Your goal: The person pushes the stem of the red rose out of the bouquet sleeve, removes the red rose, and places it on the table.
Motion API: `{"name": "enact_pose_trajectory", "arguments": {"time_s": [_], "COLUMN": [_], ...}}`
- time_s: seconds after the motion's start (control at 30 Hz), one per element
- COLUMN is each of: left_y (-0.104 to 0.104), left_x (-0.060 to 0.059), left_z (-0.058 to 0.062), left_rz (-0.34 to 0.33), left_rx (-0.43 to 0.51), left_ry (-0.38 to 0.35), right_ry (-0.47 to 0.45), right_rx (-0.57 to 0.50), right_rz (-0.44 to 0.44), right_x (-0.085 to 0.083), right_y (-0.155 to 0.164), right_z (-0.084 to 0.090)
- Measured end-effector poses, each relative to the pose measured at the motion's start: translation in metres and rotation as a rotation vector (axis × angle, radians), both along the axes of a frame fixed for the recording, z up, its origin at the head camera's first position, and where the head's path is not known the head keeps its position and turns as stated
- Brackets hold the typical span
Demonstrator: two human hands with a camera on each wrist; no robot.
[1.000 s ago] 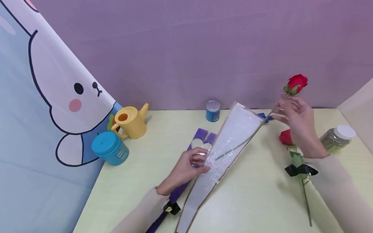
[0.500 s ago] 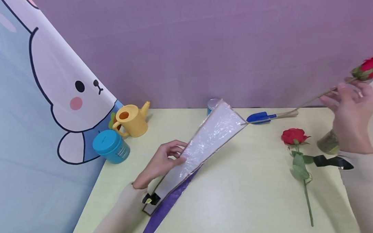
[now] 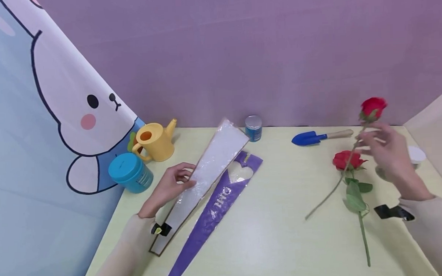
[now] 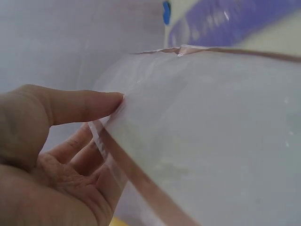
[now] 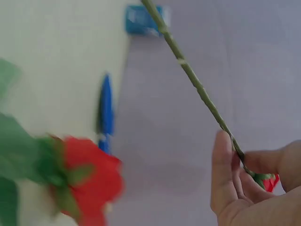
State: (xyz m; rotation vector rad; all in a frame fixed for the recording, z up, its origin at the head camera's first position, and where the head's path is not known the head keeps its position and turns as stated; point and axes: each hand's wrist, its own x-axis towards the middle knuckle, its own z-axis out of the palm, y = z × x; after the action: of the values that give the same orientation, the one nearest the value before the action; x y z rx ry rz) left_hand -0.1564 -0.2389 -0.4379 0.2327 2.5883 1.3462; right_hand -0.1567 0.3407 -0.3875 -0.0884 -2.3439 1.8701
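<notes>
My left hand [image 3: 173,183] pinches the left edge of a white flower sleeve [image 3: 210,156], a long tapering wrapper with a brown border. In the left wrist view the thumb lies on the clear film [image 4: 188,122] and the other fingers are behind it. My right hand [image 3: 388,158] pinches a red rose [image 3: 373,108] by its stem just under the bloom; the bare stem slants down to the left. Beneath it a second red rose [image 3: 347,160] with green leaves lies on the table. A purple printed flower sleeve [image 3: 217,203] lies right of the white one.
A blue trowel [image 3: 308,138] with a wooden handle and a small blue jar [image 3: 253,128] are at the back edge. A yellow watering can [image 3: 157,142] and a teal tub [image 3: 130,173] stand at left. A white-lidded jar [image 3: 416,154] is partly behind my right hand.
The rose stem has come out of the white sleeve, and my right hand swung out right, then back with it. My left hand carried the sleeve left, uncovering the purple one.
</notes>
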Motion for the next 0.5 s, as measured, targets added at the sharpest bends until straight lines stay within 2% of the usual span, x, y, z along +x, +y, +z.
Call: {"name": "enact_pose_trajectory", "arguments": {"time_s": [0.1,0.27,0.5], "left_y": [-0.011,-0.026,-0.036], "left_x": [-0.006,-0.015,-0.016], "left_z": [-0.006,-0.015,-0.026], "left_rz": [0.044,0.096,0.063], "left_rx": [-0.007,-0.034,-0.152], "left_ry": [-0.038,-0.09,-0.091], "right_ry": [-0.038,-0.07,-0.207], "right_rx": [0.224,0.31,0.367], "right_rz": [0.069,0.212,0.315], "right_x": [0.003,0.004,0.006], "right_y": [-0.012,-0.031,-0.045], "right_z": [-0.017,-0.04,-0.068]}}
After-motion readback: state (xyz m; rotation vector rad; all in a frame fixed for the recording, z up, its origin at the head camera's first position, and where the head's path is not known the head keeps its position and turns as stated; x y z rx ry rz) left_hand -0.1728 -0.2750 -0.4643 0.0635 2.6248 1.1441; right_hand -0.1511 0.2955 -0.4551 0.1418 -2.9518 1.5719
